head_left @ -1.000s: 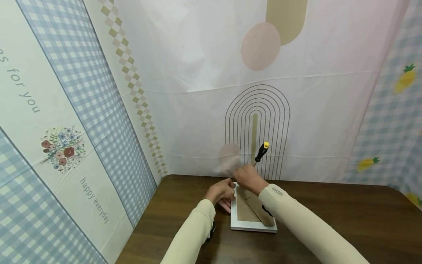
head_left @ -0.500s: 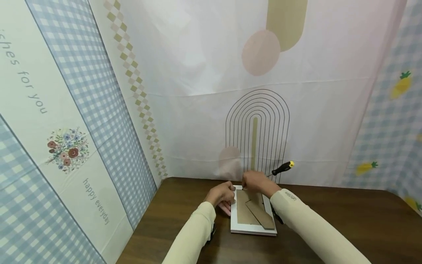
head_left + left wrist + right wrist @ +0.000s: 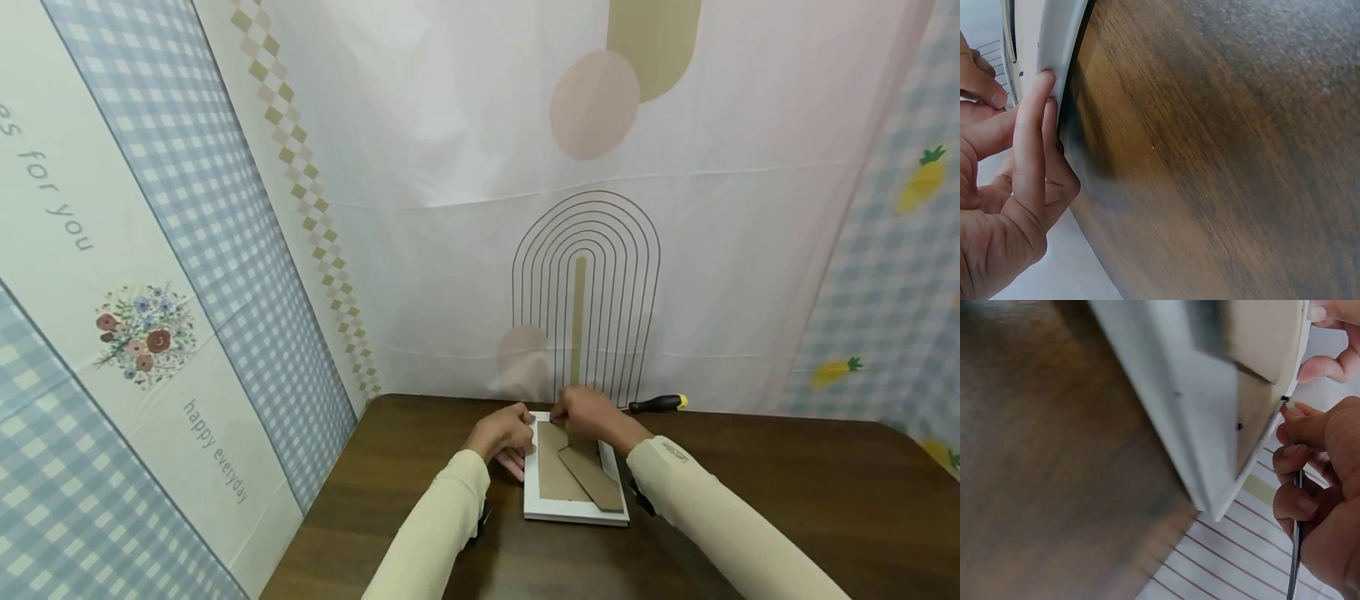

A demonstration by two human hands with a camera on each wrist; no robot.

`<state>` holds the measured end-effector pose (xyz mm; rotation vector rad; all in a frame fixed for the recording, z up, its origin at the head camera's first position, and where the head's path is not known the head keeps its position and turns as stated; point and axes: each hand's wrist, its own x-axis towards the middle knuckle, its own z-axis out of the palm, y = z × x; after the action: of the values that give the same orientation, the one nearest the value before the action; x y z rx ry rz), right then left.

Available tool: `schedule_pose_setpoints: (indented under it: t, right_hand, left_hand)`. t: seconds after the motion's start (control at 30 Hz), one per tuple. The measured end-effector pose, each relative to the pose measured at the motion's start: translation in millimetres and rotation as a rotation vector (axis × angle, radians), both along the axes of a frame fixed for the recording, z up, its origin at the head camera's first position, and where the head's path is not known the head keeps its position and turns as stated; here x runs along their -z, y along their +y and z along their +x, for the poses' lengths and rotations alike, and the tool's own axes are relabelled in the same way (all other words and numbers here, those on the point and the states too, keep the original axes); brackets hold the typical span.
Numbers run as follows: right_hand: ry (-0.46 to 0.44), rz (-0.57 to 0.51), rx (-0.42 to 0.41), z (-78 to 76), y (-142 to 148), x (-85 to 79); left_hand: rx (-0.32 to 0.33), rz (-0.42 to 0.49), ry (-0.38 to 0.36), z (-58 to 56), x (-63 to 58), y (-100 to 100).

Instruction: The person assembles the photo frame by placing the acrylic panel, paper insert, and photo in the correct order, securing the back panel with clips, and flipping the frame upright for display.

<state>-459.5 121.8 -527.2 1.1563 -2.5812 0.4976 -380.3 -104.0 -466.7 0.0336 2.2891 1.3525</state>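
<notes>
A white picture frame [image 3: 573, 510] lies back-up on the table, its long sides running away from me. Its brown backing board [image 3: 553, 479] carries a slanted stand flap [image 3: 597, 482]. My left hand [image 3: 506, 435] holds the frame's left side near the far corner; in the left wrist view the fingers [image 3: 1030, 144] press its side edge. At the far edge is my right hand [image 3: 588, 414], thumb and forefinger at a small black tab [image 3: 1285, 399]. The other fingers of this hand curl round the metal shaft of a screwdriver [image 3: 1295, 550], whose black-and-yellow handle [image 3: 658, 404] points right.
The brown wooden table [image 3: 750, 475] extends to both sides of the frame. Close behind its far edge hangs a patterned cloth [image 3: 450, 292]. A blue checked cloth [image 3: 187, 167] hangs at the left, another checked one [image 3: 862, 292] at the right.
The screwdriver has swung from pointing steeply up to lying almost level, handle to the right. My right hand has shifted slightly right along the far edge. My left hand stays put.
</notes>
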Motion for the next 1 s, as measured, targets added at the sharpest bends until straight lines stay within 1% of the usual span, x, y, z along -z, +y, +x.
schedule_pose_setpoints:
  t: [0.03, 0.07, 0.17, 0.2, 0.27, 0.3, 0.33, 0.37, 0.4, 0.5, 0.57, 0.6, 0.67, 0.73, 0.8, 0.83, 0.87, 0.9, 0.93, 1.0]
  right_hand:
    - [0.020, -0.016, -0.010, -2.9, 2.0, 5.8]
    - [0.024, -0.016, 0.004, -2.9, 2.0, 8.2]
    - [0.070, -0.057, -0.028, -13.0, 7.1, 25.3]
    - [0.058, -0.073, -0.037, -11.2, 7.4, 25.0]
    - [0.068, -0.095, -0.061, -12.7, 9.6, 29.3]
    - [0.066, -0.125, -0.081, -12.3, 11.0, 30.1]
    - [0.063, -0.146, -0.092, -15.2, 12.9, 34.4]
    - [0.060, -0.148, -0.091, -15.5, 13.7, 35.0]
    - [0.072, -0.157, -0.096, -19.5, 15.9, 39.6]
    - [0.112, -0.142, -0.082, -38.8, 22.8, 58.2]
    - [0.126, -0.107, -0.072, -47.6, 25.2, 64.6]
    - [0.142, -0.106, -0.075, -54.3, 26.9, 71.2]
    - [0.143, -0.093, -0.083, -57.0, 27.2, 72.7]
    - [0.134, -0.094, -0.104, -55.7, 27.6, 72.3]
    - [0.121, -0.093, -0.123, -50.2, 27.0, 68.5]
    - [0.129, -0.089, -0.137, -47.3, 26.3, 66.4]
    - [0.136, -0.068, -0.138, -36.4, 23.9, 57.9]
    - [0.136, -0.057, -0.144, -29.0, 22.7, 50.5]
    - [0.150, -0.035, -0.142, -17.3, 19.5, 40.4]
    - [0.175, -0.012, -0.145, -5.2, 16.0, 28.4]
  left_hand:
    - [-0.001, 0.003, -0.001, 0.2, 0.3, 0.0]
    - [-0.002, 0.005, -0.003, 0.1, 0.4, 0.1]
    - [0.002, 0.004, -0.005, 0.1, 1.0, -0.1]
    - [0.001, 0.005, -0.007, -0.2, 1.1, -0.1]
    - [0.000, 0.007, -0.007, -1.3, 1.6, 0.1]
    - [0.001, 0.007, -0.006, -1.7, 1.4, 0.2]
    - [0.001, 0.009, -0.005, -1.8, 0.8, 0.4]
    - [0.000, 0.011, -0.005, -2.0, 0.1, 0.7]
    - [-0.001, 0.011, -0.003, -2.2, -0.7, 0.9]
    - [0.000, 0.001, -0.001, -3.0, -3.3, 1.1]
    - [-0.002, -0.002, -0.002, -4.0, -3.5, 0.8]
    - [-0.001, -0.005, -0.002, -4.6, -3.1, 0.5]
    - [0.000, -0.003, -0.005, -5.4, -1.4, 0.0]
    - [0.001, 0.001, -0.007, -5.1, -0.2, -0.3]
    - [0.004, 0.005, -0.011, -4.9, 0.5, -0.5]
    - [0.006, 0.006, -0.015, -4.7, 0.5, -0.6]
    - [0.006, 0.006, -0.016, -4.7, 0.3, -0.7]
    - [0.009, 0.007, -0.019, -4.6, -0.1, -0.8]
    - [0.010, 0.008, -0.022, -4.6, -0.5, -1.0]
    - [0.014, 0.007, -0.026, -4.3, -1.7, -1.3]
